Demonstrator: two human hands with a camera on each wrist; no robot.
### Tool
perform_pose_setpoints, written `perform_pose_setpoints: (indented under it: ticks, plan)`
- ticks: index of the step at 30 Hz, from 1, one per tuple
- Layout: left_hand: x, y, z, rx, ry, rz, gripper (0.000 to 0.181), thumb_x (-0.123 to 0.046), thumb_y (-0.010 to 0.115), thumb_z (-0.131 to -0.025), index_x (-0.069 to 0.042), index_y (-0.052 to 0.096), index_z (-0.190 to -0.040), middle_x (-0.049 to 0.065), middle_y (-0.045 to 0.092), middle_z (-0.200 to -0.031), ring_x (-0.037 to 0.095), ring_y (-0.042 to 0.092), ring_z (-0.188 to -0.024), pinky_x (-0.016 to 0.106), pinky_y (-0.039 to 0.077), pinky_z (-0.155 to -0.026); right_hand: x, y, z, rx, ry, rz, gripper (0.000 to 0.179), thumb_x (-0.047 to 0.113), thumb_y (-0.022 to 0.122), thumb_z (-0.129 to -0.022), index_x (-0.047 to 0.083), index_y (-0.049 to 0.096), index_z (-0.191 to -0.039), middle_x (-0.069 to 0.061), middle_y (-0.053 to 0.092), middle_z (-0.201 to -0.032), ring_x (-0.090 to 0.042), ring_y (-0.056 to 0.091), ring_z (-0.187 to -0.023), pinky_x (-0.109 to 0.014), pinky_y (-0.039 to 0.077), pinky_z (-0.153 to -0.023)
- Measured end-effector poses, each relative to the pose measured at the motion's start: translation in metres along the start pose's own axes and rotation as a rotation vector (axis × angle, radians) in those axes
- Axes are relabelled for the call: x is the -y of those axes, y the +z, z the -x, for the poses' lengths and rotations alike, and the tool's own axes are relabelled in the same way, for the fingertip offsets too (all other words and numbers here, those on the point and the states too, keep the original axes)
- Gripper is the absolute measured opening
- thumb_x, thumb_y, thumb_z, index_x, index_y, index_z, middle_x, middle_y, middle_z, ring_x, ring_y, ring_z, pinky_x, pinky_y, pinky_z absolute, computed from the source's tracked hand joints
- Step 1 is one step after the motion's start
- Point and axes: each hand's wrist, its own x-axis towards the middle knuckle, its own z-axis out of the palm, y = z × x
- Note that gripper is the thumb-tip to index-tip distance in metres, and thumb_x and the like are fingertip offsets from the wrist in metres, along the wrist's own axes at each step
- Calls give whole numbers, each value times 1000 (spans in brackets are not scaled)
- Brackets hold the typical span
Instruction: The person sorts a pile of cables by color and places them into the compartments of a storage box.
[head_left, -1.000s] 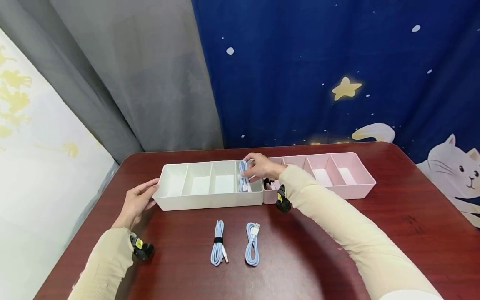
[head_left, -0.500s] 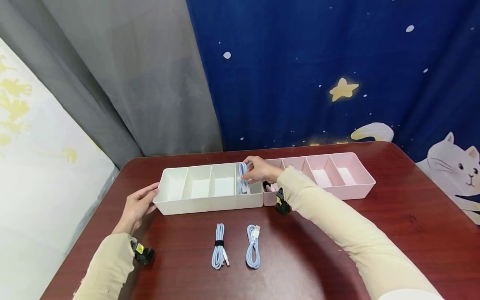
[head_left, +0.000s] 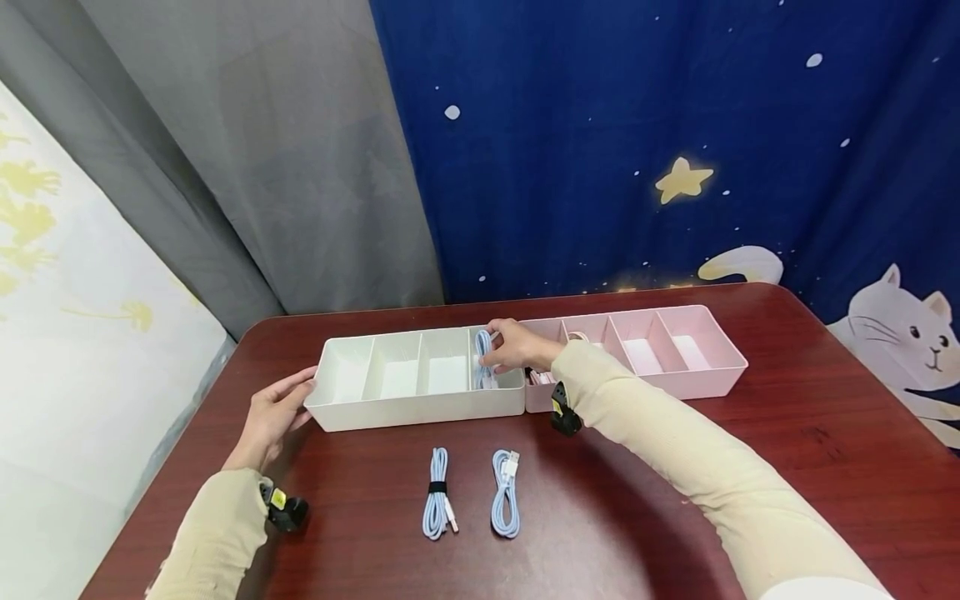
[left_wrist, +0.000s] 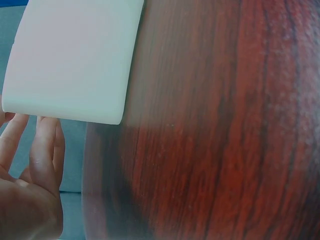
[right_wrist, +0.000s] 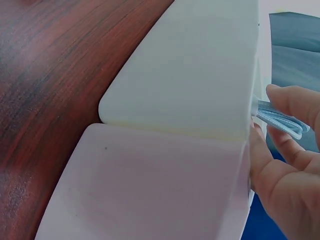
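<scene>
My right hand (head_left: 517, 346) is at the rightmost compartment of the white divided box (head_left: 408, 410). Its thumb and fingers pinch a coiled light-blue charging cable (head_left: 482, 350), whose lower end sits inside that compartment. In the right wrist view the cable's loops (right_wrist: 282, 120) show between thumb and fingers above the rim. At the box's left end, my left hand (head_left: 270, 417) touches the end wall with fairly straight fingers; the left wrist view shows the fingers (left_wrist: 42, 155) against the wall's edge. Two more coiled blue cables lie in front: one with a black strap (head_left: 437, 487), one without (head_left: 506, 504).
A pink divided box (head_left: 697, 383) adjoins the white box on the right. Small pink and black items (head_left: 540, 377) lie in its left compartment, partly hidden by my right wrist. The reddish-brown table (head_left: 360, 533) meets grey and blue curtains at the back.
The right hand and its cable shift slightly down within the compartment. My left hand stays at the box's end. The whole view shifts slightly; the cables on the table stay put.
</scene>
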Motion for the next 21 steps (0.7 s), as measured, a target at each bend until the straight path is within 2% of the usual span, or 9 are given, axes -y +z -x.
perform_pose_setpoints:
  ticks: [8,21]
  plan:
    - [1,1,-2,-10,1,-21,49,-37,58,-84,-15,50,-128,-21,54,-85,-4,55,-75,19,49,-65,4,-1,3,21,-18,56,39,-1,62,-80,-3,44,-114,-19,50,-97,-24,54,-83,-34,51,-69]
    - [2,1,-1,-14,-5,7,46,-36,60,-83,-18,53,-125,-22,56,-82,-4,56,-74,19,49,-63,2,4,0,47,-27,121,39,-1,64,-78,-4,45,-112,-19,53,-95,-22,55,-80,-31,52,-65]
